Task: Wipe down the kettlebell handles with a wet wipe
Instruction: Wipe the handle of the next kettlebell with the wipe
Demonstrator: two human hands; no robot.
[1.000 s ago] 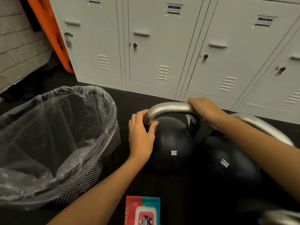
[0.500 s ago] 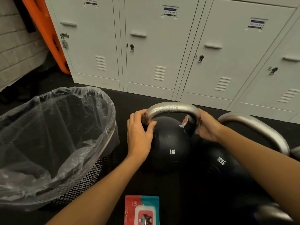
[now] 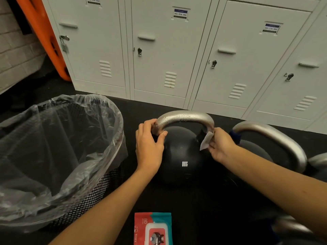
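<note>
A black kettlebell marked 8KG stands on the dark floor in the middle. Its silver handle arches over it and carries small water drops. My left hand grips the handle's left leg, thumb curled round it. My right hand pinches a white wet wipe against the base of the handle's right leg. A second black kettlebell sits behind my right forearm, and its silver handle curves to the right.
A black mesh bin lined with a clear bag stands at the left, close to my left arm. A red and teal wipe pack lies at the bottom edge. Grey lockers line the back. More silver handles show bottom right.
My right hand slid with the wipe from the top right of the handle down its right leg to the base. My left hand kept its grip on the left leg.
</note>
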